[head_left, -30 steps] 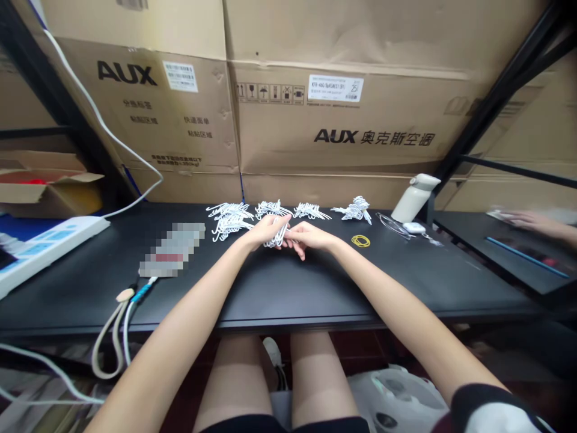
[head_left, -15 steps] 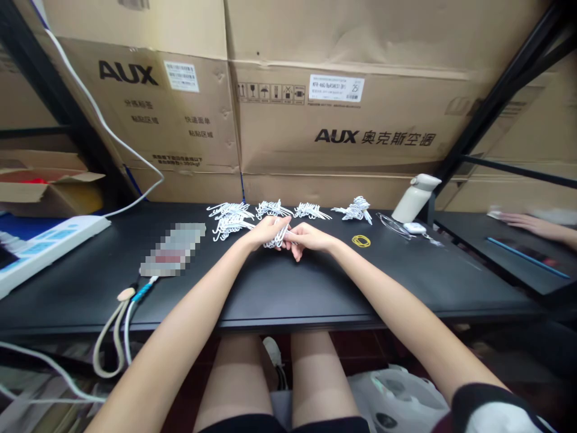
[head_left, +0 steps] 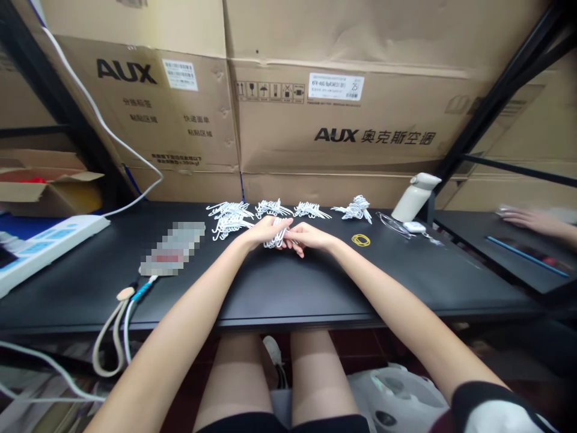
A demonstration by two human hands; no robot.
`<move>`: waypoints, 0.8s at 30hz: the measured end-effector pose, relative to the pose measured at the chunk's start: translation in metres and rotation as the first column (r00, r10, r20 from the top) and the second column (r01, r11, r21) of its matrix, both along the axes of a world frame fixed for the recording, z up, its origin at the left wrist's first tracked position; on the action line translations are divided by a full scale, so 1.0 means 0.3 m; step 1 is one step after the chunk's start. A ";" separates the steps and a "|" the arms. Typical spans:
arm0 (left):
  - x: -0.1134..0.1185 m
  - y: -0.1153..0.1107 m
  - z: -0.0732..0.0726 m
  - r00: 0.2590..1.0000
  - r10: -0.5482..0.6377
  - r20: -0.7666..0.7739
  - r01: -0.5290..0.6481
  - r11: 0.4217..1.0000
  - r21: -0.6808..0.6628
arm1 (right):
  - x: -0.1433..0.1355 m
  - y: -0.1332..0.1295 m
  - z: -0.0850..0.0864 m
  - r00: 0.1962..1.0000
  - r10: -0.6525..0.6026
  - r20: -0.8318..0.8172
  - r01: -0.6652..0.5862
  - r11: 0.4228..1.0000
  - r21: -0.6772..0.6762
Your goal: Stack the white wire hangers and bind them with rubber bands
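Observation:
My left hand [head_left: 267,231] is closed round a bundle of white wire hooks [head_left: 276,237], above the black table [head_left: 288,294]. My right hand [head_left: 306,236] meets it from the right, its fingers pressed at the bundle's right end; some fingers hang below. Behind my hands lie white hook piles: a large one [head_left: 229,220] at the left, one [head_left: 271,208] in the middle, another [head_left: 310,210] just right of it, and a tangled bundle [head_left: 357,209] farther right. Yellow rubber bands [head_left: 361,240] rest to the right of my right hand.
A pixelated flat object [head_left: 174,248] with a strap [head_left: 118,337] lies left. At the right are a white bottle [head_left: 415,198], glasses [head_left: 394,225] and a small white case [head_left: 415,228]. A power strip [head_left: 54,246] is far left; another person's hand [head_left: 527,219] is far right.
My right hand's lower fingers have shifted slightly up and right at the bundle. The other person's hand at the far right has moved a little.

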State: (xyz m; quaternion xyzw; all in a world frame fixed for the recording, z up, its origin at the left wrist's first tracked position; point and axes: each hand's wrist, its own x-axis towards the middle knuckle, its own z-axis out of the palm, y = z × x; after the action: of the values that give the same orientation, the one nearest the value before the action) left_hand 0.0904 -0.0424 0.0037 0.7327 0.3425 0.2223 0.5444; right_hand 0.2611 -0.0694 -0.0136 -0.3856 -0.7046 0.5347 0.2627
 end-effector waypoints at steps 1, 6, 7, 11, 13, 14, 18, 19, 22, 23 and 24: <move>-0.001 0.000 0.000 1.000 -0.009 0.003 0.009 1.000 0.005 | -0.001 -0.003 0.003 1.000 -0.009 0.008 0.009 1.000 0.004; -0.001 -0.009 0.007 1.000 0.013 -0.005 -0.013 1.000 -0.018 | -0.004 -0.011 0.009 0.999 -0.030 0.018 0.030 0.999 0.011; -0.001 -0.010 0.008 1.000 0.019 -0.006 -0.019 0.999 -0.028 | -0.003 -0.011 0.009 0.999 -0.029 0.021 0.029 0.999 0.014; -0.001 -0.010 0.003 1.000 0.028 0.001 -0.027 0.998 -0.052 | -0.001 -0.007 0.003 0.998 -0.025 0.058 0.021 0.998 0.057; -0.002 -0.007 -0.001 0.999 0.038 -0.007 -0.038 0.996 -0.076 | -0.001 -0.003 -0.001 0.996 -0.033 0.080 0.026 0.996 0.087; -0.002 -0.006 -0.002 0.999 0.041 -0.010 -0.042 0.995 -0.087 | -0.002 -0.002 -0.003 0.996 -0.038 0.086 0.029 0.995 0.100; -0.002 -0.005 -0.001 0.998 0.058 -0.014 -0.059 0.994 -0.096 | -0.009 -0.002 -0.008 0.994 -0.073 0.075 0.063 0.990 0.129; -0.001 -0.006 -0.001 0.998 0.064 -0.015 -0.065 0.994 -0.091 | -0.011 -0.004 -0.008 0.994 -0.085 0.073 0.075 0.988 0.134; 0.003 -0.010 -0.001 0.997 0.071 -0.020 -0.072 0.995 -0.066 | -0.015 -0.011 -0.009 0.990 -0.112 0.084 0.098 0.983 0.156; 0.003 -0.011 -0.002 0.997 0.068 -0.021 -0.070 0.996 -0.059 | -0.016 -0.014 -0.009 0.989 -0.113 0.090 0.098 0.982 0.163; 0.003 -0.012 -0.003 0.998 0.062 -0.023 -0.063 0.997 -0.054 | -0.017 -0.015 -0.008 0.989 -0.111 0.094 0.094 0.981 0.169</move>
State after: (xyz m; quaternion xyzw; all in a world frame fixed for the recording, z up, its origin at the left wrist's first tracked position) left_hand 0.0914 -0.0459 0.0029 0.7086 0.3771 0.2219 0.5535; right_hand 0.2561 -0.0740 -0.0159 -0.4257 -0.7378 0.4401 0.2841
